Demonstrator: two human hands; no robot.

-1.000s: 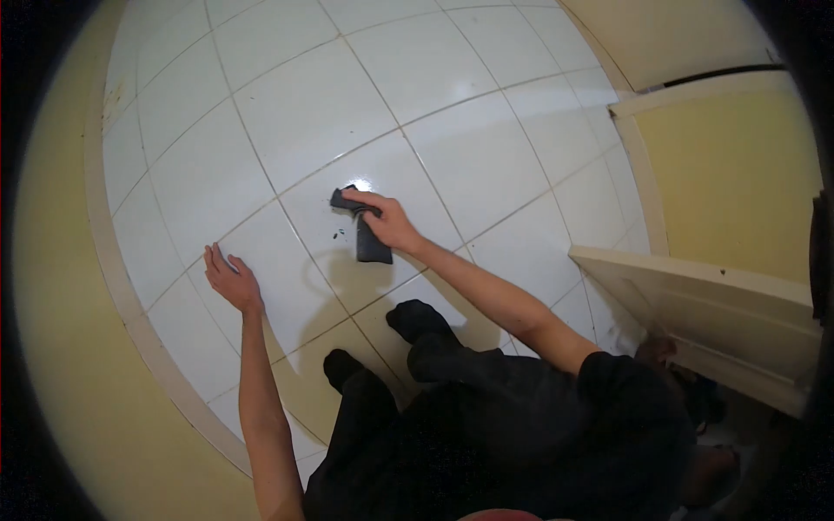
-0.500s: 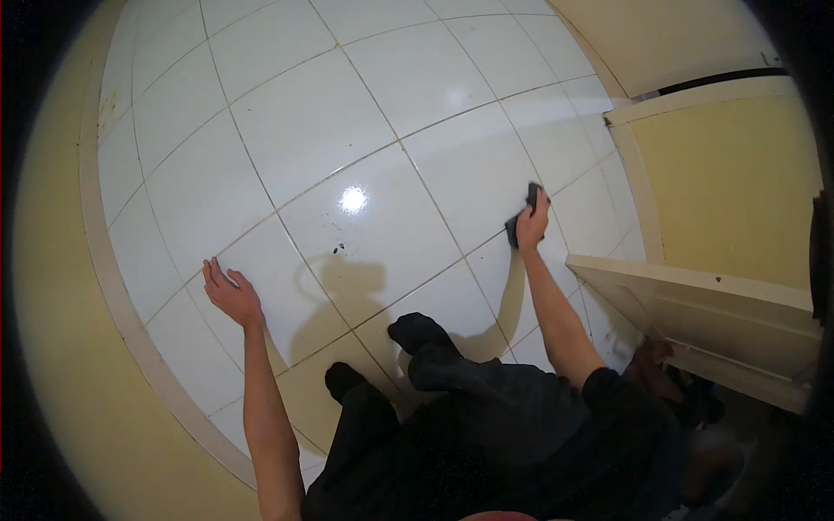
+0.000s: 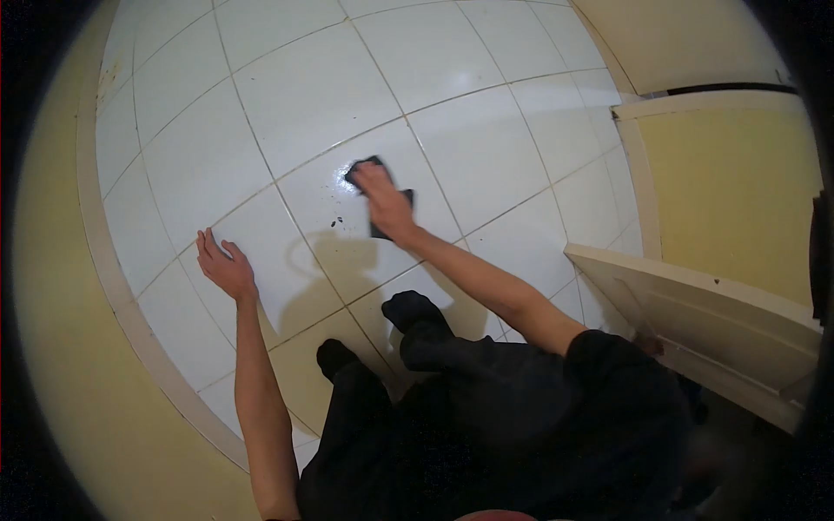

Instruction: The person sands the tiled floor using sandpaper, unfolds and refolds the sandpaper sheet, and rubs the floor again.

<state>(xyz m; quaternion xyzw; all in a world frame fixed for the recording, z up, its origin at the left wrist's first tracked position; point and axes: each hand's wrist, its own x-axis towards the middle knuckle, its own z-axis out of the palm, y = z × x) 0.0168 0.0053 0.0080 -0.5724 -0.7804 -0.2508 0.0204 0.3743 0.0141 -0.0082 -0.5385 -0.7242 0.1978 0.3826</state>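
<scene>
A dark cloth (image 3: 380,227) lies under my right hand (image 3: 387,201), which presses it against the white tiled floor (image 3: 469,122). The hand is slightly blurred, and its palm hides much of the cloth. Just left of it are small dark bits of debris (image 3: 337,223), with fine specks around them. My left hand (image 3: 228,267) rests on the tiles farther left, fingers apart and holding nothing.
A yellow wall (image 3: 61,321) with a pale baseboard (image 3: 143,347) runs along the left. On the right, an open white door (image 3: 695,304) juts out near a yellow panel (image 3: 734,174). My feet in dark socks (image 3: 408,310) are close below the debris.
My right hand has swept the dark cloth left across the floor, from near the door to beside the debris. My left hand stays on the tiles; the view has shifted slightly.
</scene>
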